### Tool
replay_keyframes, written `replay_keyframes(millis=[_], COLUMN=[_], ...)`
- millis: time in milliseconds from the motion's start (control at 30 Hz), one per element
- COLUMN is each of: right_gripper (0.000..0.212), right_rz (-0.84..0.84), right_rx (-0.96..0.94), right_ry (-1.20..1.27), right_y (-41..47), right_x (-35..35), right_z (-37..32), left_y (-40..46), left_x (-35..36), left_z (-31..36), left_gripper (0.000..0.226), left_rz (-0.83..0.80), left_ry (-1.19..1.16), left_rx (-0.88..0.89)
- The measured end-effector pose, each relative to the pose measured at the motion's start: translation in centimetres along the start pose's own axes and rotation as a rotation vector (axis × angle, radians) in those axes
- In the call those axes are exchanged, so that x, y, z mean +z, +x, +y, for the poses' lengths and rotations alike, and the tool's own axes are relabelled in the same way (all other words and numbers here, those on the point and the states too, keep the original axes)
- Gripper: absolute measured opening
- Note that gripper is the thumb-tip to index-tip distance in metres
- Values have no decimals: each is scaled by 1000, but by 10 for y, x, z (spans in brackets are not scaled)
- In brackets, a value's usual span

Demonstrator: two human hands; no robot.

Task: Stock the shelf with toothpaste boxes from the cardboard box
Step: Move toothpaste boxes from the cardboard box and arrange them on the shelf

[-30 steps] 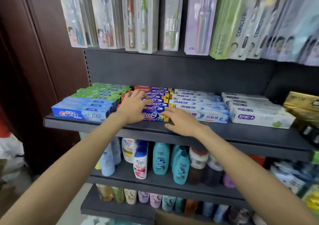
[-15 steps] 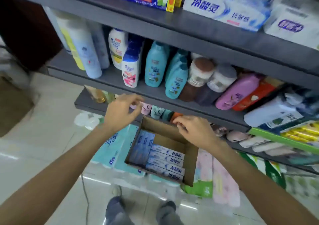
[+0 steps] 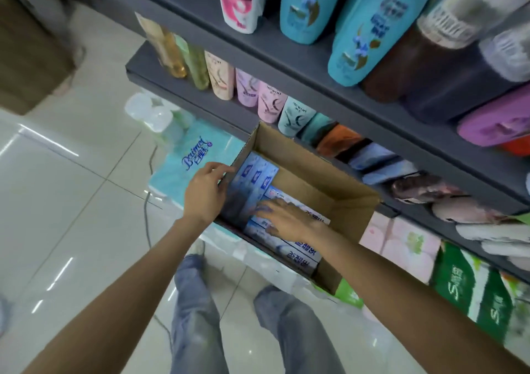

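Where the grey shelving (image 3: 289,46) runs slantwise across the upper right, its boards carry the biggest things in sight: teal shampoo bottles (image 3: 370,26) and a pink-and-white bottle (image 3: 238,0) stand along the upper board's front edge, and a row of pastel tubes (image 3: 249,87) lines the front edge of the board below. Beneath that, on the pale tiled floor (image 3: 57,201), soft packs are piled against the foot of the shelving: a light blue tissue pack (image 3: 186,158) to the left, a green-and-white pack (image 3: 470,290) to the right. On top of these packs sits the open cardboard box (image 3: 324,178), its far wall close under the lower board's edge. Toothpaste boxes (image 3: 258,178) lie flat inside it, pale blue ones packed along the left wall and white ones with blue print along the near wall; the far right part of the box floor is bare cardboard. Legs in grey-blue trousers (image 3: 198,316) stand just in front of the box. The left hand (image 3: 205,193) hooks its curled fingers over the rim of the box's left wall, thumb outside. The right hand (image 3: 284,218) is down inside the box, fingers spread fairly straight and resting on the toothpaste boxes near the near-left corner; blur hides whether any fingertip has a box pinched.
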State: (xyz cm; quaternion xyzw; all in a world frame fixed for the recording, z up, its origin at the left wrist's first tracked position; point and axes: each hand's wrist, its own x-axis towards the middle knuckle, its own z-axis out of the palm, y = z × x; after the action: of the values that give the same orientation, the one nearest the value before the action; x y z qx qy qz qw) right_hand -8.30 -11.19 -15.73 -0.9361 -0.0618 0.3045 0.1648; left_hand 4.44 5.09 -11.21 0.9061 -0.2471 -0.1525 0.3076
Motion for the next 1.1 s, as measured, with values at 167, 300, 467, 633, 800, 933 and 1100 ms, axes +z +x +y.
replay_keyframes(millis=[167,300,467,633,800,933,1100], right_gripper=[44,50,64,60,61,55,54], right_rz=[-120,-127,-81,109,637,1053,1275], right_rx=[-83,-69,218,284,428,589,758], right_ry=[-18,-10,-53,-26,292,594,861], right_y=[29,27,22,16,-47,-105,-146], right_x=[21,15,16,5,-63,-128,-179], right_z=[-2,0,-7,-11,-12,-32,-59], left_y=[3,8,6,6,-5,-27,-32], left_x=[1,-1,-2,-3,-26,-52,-76], left_z=[-3,-9,-8,-8,32,90,149], left_gripper=[45,38,34,36,63,80,104], left_rz=[22,-33,-37,-89,-166,-405,-527], left_ry=[-64,-2,9,47,-80,-346,-355], left_rx=[-29,-52,-51,-57,-99,2,130])
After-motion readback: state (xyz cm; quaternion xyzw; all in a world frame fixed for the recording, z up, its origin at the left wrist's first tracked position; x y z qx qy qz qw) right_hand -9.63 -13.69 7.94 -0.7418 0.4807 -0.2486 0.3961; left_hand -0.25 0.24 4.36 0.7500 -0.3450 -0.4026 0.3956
